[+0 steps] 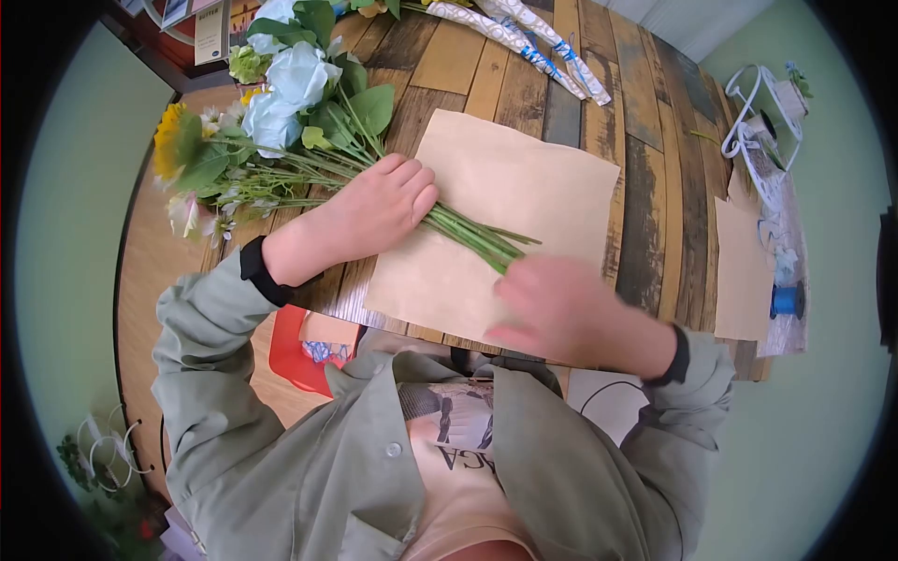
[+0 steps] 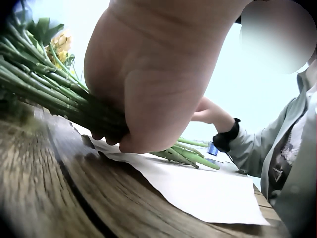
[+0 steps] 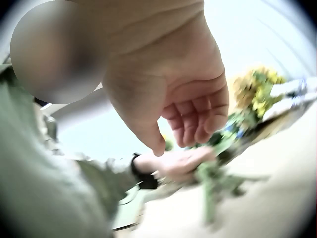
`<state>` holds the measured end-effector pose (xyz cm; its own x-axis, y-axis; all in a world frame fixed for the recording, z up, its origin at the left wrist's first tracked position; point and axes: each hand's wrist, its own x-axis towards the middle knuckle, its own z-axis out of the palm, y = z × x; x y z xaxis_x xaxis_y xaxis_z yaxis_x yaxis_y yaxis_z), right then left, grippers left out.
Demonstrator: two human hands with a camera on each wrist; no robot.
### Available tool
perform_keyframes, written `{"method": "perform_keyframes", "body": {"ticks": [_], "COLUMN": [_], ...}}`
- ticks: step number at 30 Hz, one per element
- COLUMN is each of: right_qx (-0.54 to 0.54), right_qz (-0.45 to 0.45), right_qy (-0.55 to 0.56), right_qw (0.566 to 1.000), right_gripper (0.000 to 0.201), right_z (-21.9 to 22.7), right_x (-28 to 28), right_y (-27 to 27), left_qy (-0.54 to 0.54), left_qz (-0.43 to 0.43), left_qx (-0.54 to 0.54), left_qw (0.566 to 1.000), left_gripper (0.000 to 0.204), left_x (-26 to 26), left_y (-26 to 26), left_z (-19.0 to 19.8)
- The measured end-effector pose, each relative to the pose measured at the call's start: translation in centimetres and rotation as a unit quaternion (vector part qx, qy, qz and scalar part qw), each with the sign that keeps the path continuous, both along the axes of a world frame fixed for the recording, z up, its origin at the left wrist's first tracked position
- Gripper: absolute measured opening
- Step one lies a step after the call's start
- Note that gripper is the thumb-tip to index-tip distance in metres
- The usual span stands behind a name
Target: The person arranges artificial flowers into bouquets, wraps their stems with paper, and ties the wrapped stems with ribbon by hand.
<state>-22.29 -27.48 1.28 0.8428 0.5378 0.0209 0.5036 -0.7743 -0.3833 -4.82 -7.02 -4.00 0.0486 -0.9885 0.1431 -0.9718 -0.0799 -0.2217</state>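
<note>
My left hand [image 1: 379, 204] grips a bundle of green stems [image 1: 468, 234], its fingers curled round them, as the left wrist view also shows. Blue roses [image 1: 290, 89], a yellow sunflower [image 1: 173, 140] and small pale blooms fan out on the left end. Beneath the cut ends lies a square sheet of brown paper [image 1: 524, 168]. My right hand [image 1: 557, 304], blurred, is beside the stem ends; in the right wrist view its fingers [image 3: 190, 121] are loosely bent, thumb apart, holding nothing.
White-and-blue wrapped rolls [image 1: 524, 42] lie at the table's [image 1: 645, 215] far edge. On the right are a white wire stand [image 1: 748, 122], more brown paper [image 1: 744, 271] and a blue ribbon spool [image 1: 788, 300]. A red container [image 1: 290, 351] is below the near edge.
</note>
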Motion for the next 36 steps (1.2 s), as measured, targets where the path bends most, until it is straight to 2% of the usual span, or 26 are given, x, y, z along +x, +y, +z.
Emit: {"method": "perform_keyframes", "body": {"ticks": [1, 3, 4, 6, 9, 13, 15, 16, 18, 19, 21, 27, 29, 33, 35, 36], "right_qx": [0.002, -0.104, -0.102, -0.154, -0.158, -0.145, 0.047, 0.046, 0.014, 0.014, 0.011, -0.028, -0.032, -0.064, -0.073, -0.085], "right_qz": [0.000, 0.011, 0.007, 0.036, 0.024, 0.025, 0.052, 0.048, -0.128, -0.133, -0.120, -0.115, -0.105, -0.086, -0.063, -0.041], "right_qy": [0.001, -0.075, -0.073, -0.173, -0.206, -0.182, -0.048, -0.045, -0.086, -0.085, 0.082, 0.055, 0.043, 0.007, -0.031, -0.068], "right_qw": [1.000, 0.992, 0.992, 0.972, 0.965, 0.972, 0.996, 0.997, 0.988, 0.987, 0.989, 0.991, 0.993, 0.994, 0.995, 0.993], "right_gripper": [0.026, 0.033, 0.033, 0.019, 0.016, 0.013, 0.015, 0.015, 0.025, 0.025, 0.029, 0.023, 0.022, 0.021, 0.013, 0.007], "right_z": [-0.6, -2.2, -3.0, -4.8, -5.5, -4.4, -2.7, -2.2, -1.8, -2.3, -3.6, -4.3, -4.5, -4.7, -4.8, -5.0], "right_x": [-0.8, -1.6, -1.4, -0.8, -0.7, 0.1, 1.1, 1.8, 3.2, 3.8, 4.5, 5.0, 5.4, 5.3, 5.3, 5.3], "right_y": [1.3, 2.8, 2.8, 2.8, 3.8, 3.8, 2.4, 1.7, 0.3, -0.1, -0.8, -0.2, -0.1, 0.0, 0.3, 0.4], "left_qy": [-0.003, -0.004, -0.002, -0.001, -0.032, 0.002, 0.004, 0.013, 0.025, 0.020, 0.014, 0.026, 0.089, 0.055, 0.084, 0.117], "left_qz": [0.004, 0.004, 0.002, -0.001, -0.009, 0.003, 0.000, -0.002, -0.004, -0.002, -0.005, 0.017, -0.001, -0.035, -0.089, -0.063], "left_qx": [-0.011, -0.019, -0.026, -0.033, -0.042, -0.023, -0.022, -0.031, -0.040, -0.042, -0.044, -0.020, -0.061, -0.130, -0.055, 0.038], "left_qw": [1.000, 1.000, 1.000, 0.999, 0.999, 1.000, 1.000, 0.999, 0.999, 0.999, 0.999, 0.999, 0.994, 0.989, 0.991, 0.990], "left_gripper": [0.017, 0.018, 0.018, 0.018, 0.013, 0.018, 0.019, 0.019, 0.020, 0.020, 0.021, 0.024, 0.030, 0.036, 0.039, 0.041], "left_x": [-0.1, -0.2, -0.3, -0.7, -1.4, -1.7, -1.6, -1.5, -1.8, -1.8, -1.7, -1.6, -1.1, -1.9, -2.4, -3.0], "left_y": [0.0, -0.2, -0.4, -0.7, -1.1, -1.6, -1.7, -1.6, -1.6, -1.6, -1.6, -1.6, -1.8, -0.9, 1.0, 1.7], "left_z": [0.2, 0.2, 0.3, 0.5, 0.4, -0.6, -1.0, -1.0, -1.2, -1.2, -1.2, -0.9, -0.2, 2.5, 3.4, 3.9]}}
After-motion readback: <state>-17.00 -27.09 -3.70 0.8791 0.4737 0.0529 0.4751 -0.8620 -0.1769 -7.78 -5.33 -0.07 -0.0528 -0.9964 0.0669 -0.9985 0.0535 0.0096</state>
